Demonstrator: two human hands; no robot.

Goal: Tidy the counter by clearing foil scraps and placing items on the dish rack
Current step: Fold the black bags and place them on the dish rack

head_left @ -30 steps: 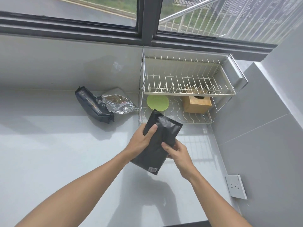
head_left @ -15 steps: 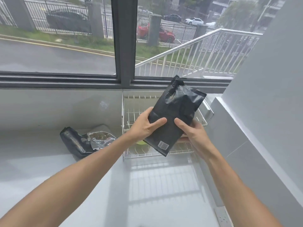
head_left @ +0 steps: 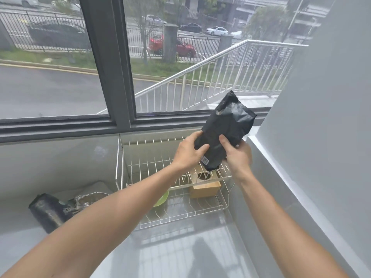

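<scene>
Both hands hold a black foil pouch (head_left: 226,128) tilted, its lower end with a barcode label just above the top tier of the white wire dish rack (head_left: 140,167). My left hand (head_left: 187,152) grips the pouch's left edge, thumb across the front. My right hand (head_left: 236,155) grips its right side from below. On the counter at the left lie a second black pouch (head_left: 47,212) and a crumpled silver foil bag (head_left: 88,198), partly hidden behind my left forearm.
A wooden box (head_left: 204,186) with a round hole and a green plate (head_left: 161,198) sit on the rack's lower tier. The rack stands in the corner against the grey right wall (head_left: 301,157) and under the window sill (head_left: 60,125). White counter (head_left: 180,253) spreads in front.
Both hands have lifted the black pouch up and to the right, from above the counter to over the rack's top tier. The view has tilted up toward the window.
</scene>
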